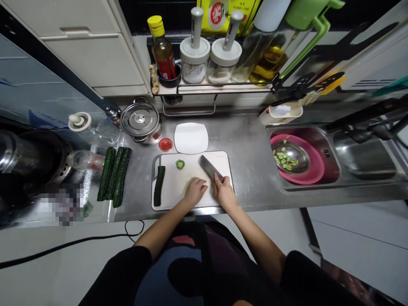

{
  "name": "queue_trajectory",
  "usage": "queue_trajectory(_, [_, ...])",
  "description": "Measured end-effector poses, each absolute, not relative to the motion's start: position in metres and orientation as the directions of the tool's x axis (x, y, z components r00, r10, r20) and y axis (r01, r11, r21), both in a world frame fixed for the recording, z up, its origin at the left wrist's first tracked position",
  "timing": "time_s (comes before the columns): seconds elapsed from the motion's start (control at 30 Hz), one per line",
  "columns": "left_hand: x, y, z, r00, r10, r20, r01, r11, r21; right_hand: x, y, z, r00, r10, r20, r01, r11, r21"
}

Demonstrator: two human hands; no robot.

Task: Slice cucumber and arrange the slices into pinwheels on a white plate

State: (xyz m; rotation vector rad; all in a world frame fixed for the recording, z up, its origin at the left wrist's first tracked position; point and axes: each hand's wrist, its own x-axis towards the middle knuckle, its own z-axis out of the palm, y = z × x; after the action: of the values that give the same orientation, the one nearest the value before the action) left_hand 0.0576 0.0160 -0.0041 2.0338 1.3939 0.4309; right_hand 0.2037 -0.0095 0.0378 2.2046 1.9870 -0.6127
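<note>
- We see a kitchen from above: a steel counter [248, 163] runs past the hands on both sides, its metal scuffed and dull.
- A pale cutting board [174, 187] with a grey edge lies on the counter, beneath both hands.
- To the right of the hands we find a sink [331, 148] holding a pink basin [318, 168]; inside that sits a metal bowl [303, 157] with pale green slices [285, 161].
- Beyond the hands, just past the board, is a square white plate [191, 138]; farther off, a shelf [204, 88] carries bottles and jars.
- Beyond the left hand and to its left stands a lidded steel pot [140, 121].
- Well to the left of the left hand, three dark green cucumbers [114, 174] lie side by side.
- The cucumber piece [158, 187] is on the board, left of the left hand: dark green, bumpy-skinned, slightly bent, lying lengthwise away from the body.
- A short round cut piece [180, 164], paler on its face, rests beyond the left hand.
- Our right hand [225, 193] grips a knife [209, 166], its broad grey blade angled forward and left.
- Our left hand [195, 192] is loosely curled near it, holding nothing we can see.
</note>
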Motion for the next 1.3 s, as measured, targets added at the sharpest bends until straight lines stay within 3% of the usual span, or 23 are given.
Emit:
queue_trajectory(0.23, [0.110, 0.031, 0.003, 0.441, 0.878, -0.187, 0.792, -0.283, 0.541, 0.227, -0.004, 0.023, 0.134, 0.933, -0.334, 0.974, -0.186, -0.131])
queue_trajectory(0.4, [0.114, 0.033, 0.008, 0.399, 0.882, -0.249, 0.821, -0.223, 0.526, 0.229, -0.002, 0.015, 0.150, 0.941, -0.302, 0.961, -0.210, -0.178])
queue_trajectory(0.57, [0.121, 0.039, 0.004, 0.439, 0.853, -0.282, 0.778, -0.205, 0.593, 0.235, 0.001, 0.015, 0.151, 0.957, -0.248, 0.939, -0.217, -0.266])
queue_trajectory(0.67, [0.132, 0.051, 0.002, 0.401, 0.865, -0.302, 0.737, -0.108, 0.668, 0.240, 0.000, 0.014, 0.170, 0.965, -0.200, 0.922, -0.227, -0.313])
queue_trajectory(0.77, [0.142, 0.063, 0.003, 0.327, 0.890, -0.317, 0.713, -0.012, 0.702, 0.241, -0.002, 0.013, 0.195, 0.962, -0.191, 0.914, -0.249, -0.322])
queue_trajectory(0.9, [0.134, 0.067, 0.003, 0.341, 0.907, -0.248, 0.670, -0.050, 0.741, 0.235, -0.006, 0.008, 0.198, 0.954, -0.223, 0.919, -0.260, -0.296])
queue_trajectory(1.03, [0.087, 0.062, 0.001, 0.149, 0.986, -0.080, 0.649, -0.036, 0.760, 0.222, -0.009, 0.002, 0.194, 0.945, -0.262, 0.931, -0.261, -0.255])
queue_trajectory(1.13, [0.042, 0.062, -0.003, -0.136, 0.990, 0.025, 0.665, 0.073, 0.744, 0.214, -0.011, -0.002, 0.198, 0.941, -0.276, 0.940, -0.262, -0.219])
queue_trajectory(1.2, [0.020, 0.065, -0.007, -0.298, 0.954, 0.043, 0.683, 0.182, 0.708, 0.211, -0.012, -0.004, 0.183, 0.943, -0.277, 0.948, -0.244, -0.205])
queue_trajectory(1.3, [0.003, 0.070, -0.011, -0.324, 0.946, -0.001, 0.695, 0.239, 0.679, 0.210, -0.012, -0.007, 0.162, 0.951, -0.264, 0.957, -0.217, -0.193])
